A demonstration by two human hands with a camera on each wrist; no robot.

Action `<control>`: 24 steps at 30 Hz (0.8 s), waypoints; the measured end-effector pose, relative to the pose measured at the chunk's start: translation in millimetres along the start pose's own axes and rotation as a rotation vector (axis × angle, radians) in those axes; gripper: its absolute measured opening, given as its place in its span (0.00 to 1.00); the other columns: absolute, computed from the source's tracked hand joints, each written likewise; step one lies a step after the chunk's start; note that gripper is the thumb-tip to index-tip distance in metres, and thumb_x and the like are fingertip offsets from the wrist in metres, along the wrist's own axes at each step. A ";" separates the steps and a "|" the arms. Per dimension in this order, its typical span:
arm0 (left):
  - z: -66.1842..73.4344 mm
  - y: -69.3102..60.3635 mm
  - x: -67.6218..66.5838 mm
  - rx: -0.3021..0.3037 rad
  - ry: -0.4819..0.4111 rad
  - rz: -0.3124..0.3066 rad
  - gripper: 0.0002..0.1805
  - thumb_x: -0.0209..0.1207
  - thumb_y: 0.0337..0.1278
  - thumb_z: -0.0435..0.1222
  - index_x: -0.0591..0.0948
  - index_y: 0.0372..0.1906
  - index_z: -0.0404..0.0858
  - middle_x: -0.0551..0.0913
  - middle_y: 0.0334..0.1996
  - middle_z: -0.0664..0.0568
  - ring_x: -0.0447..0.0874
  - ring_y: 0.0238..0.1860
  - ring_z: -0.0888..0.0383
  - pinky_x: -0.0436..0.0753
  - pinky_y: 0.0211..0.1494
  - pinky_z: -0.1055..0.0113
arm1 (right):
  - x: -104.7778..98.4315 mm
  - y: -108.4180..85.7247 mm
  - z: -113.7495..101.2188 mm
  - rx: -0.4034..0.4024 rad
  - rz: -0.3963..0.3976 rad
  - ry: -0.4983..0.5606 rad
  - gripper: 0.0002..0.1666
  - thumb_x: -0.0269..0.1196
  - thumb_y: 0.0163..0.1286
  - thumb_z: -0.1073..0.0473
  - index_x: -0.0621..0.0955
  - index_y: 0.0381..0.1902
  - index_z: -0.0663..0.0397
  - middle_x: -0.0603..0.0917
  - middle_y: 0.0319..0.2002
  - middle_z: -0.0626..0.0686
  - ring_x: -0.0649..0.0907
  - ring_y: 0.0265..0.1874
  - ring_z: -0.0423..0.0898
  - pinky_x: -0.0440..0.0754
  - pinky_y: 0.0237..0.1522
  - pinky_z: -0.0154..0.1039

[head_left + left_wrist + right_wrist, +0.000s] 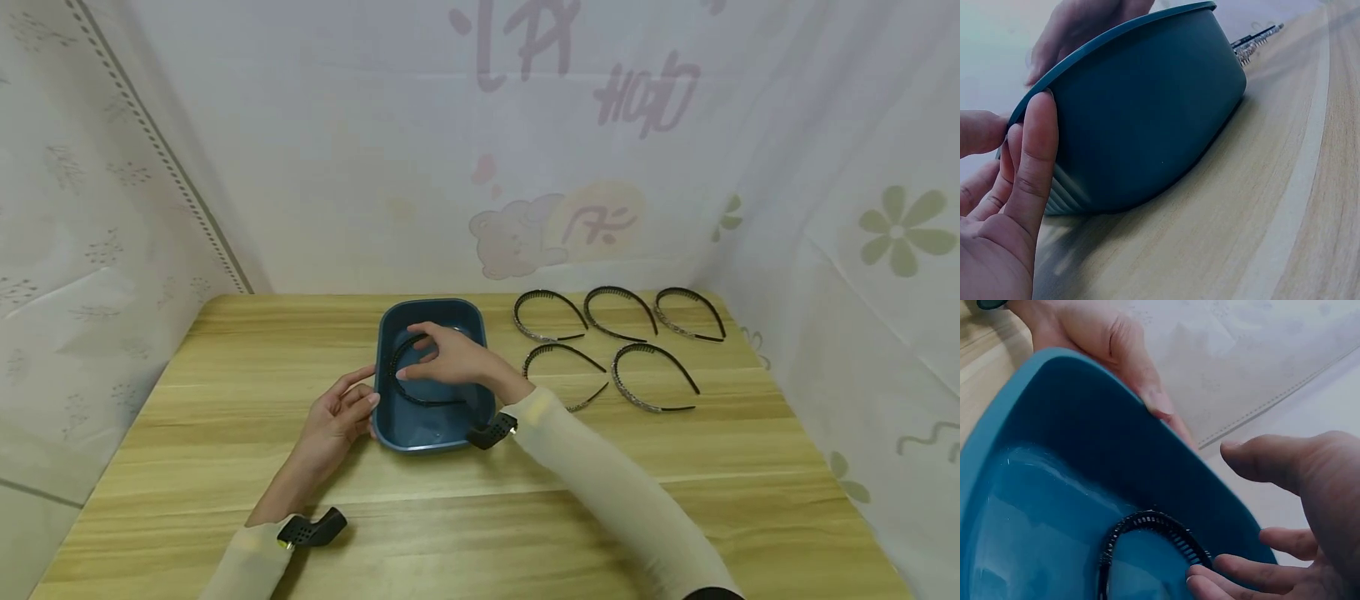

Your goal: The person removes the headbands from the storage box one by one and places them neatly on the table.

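A deep blue plastic basin point(429, 450) stands on the table. My left hand point(337, 421) holds its left side, with the fingertips and thumb at the rim and outer wall in the left wrist view. Inside the basin lies a black toothed headband point(1154, 519), its curve towards the left wall. Over it hovers my right hand point(450, 357), thumb and fingers spread apart. In the right wrist view the fingertips point(1200, 581) come close to the headband's band; whether they touch it I cannot tell. Part of the headband is hidden under this hand in the head view.
Several more black headbands with glittery sides lie in two rows right of the basin, among them one headband point(652, 407) at the front right. The wooden table point(480, 533) meets patterned cloth point(360, 167) behind and at both sides.
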State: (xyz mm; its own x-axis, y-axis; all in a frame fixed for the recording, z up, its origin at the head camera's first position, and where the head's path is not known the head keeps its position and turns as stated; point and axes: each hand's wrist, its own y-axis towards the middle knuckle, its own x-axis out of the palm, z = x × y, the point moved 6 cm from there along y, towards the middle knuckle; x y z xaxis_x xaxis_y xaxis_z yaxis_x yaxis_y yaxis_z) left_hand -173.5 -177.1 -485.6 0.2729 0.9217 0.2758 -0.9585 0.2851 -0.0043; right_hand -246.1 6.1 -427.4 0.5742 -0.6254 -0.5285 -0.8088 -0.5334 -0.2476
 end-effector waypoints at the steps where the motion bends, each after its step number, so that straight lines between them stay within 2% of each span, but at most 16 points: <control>1: 0.0 -0.4 -0.4 0.001 -0.002 -0.001 0.30 0.55 0.76 0.30 0.61 0.75 0.31 0.82 0.39 0.57 0.81 0.30 0.65 0.86 0.33 0.71 | 2.0 2.6 0.7 0.016 -0.002 0.005 0.50 0.70 0.67 0.42 0.61 0.80 0.44 0.75 0.71 0.55 0.83 0.62 0.49 0.85 0.57 0.43; 7: -1.4 -2.2 -2.5 0.000 -0.013 -0.016 0.30 0.55 0.76 0.30 0.60 0.75 0.31 0.82 0.39 0.57 0.82 0.30 0.64 0.86 0.33 0.71 | 12.5 15.3 2.0 0.080 0.016 -0.012 0.47 0.72 0.66 0.43 0.66 0.77 0.47 0.81 0.66 0.53 0.82 0.62 0.50 0.83 0.61 0.44; 14: -0.3 -0.5 -1.9 0.009 -0.018 -0.028 0.29 0.54 0.76 0.30 0.60 0.75 0.31 0.82 0.39 0.56 0.81 0.30 0.64 0.86 0.33 0.71 | 21.3 26.1 3.8 0.141 0.035 0.115 0.40 0.73 0.66 0.52 0.72 0.72 0.55 0.84 0.61 0.58 0.90 0.41 0.50 0.90 0.45 0.44; 20: 0.2 0.3 -0.3 0.003 -0.024 -0.019 0.30 0.55 0.75 0.29 0.60 0.76 0.31 0.82 0.40 0.56 0.81 0.31 0.65 0.86 0.33 0.71 | 24.3 34.5 8.6 0.190 0.085 0.163 0.33 0.74 0.64 0.58 0.77 0.65 0.60 0.90 0.46 0.55 0.90 0.37 0.49 0.90 0.38 0.41; 24: -1.1 0.1 -0.5 0.000 -0.022 -0.016 0.30 0.55 0.75 0.30 0.61 0.76 0.32 0.82 0.40 0.56 0.81 0.31 0.65 0.86 0.33 0.71 | 25.6 38.0 12.7 0.226 0.123 0.164 0.30 0.77 0.60 0.60 0.81 0.59 0.61 0.89 0.38 0.52 0.90 0.34 0.48 0.90 0.34 0.39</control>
State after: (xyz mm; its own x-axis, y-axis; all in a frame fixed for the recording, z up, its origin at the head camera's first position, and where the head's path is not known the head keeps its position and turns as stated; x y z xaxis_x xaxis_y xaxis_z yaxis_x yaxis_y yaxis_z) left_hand -173.6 -177.2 -486.8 0.2860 0.9111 0.2970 -0.9542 0.2993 0.0006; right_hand -263.8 -22.9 -460.6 0.4681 -0.7710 -0.4318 -0.8707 -0.3189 -0.3744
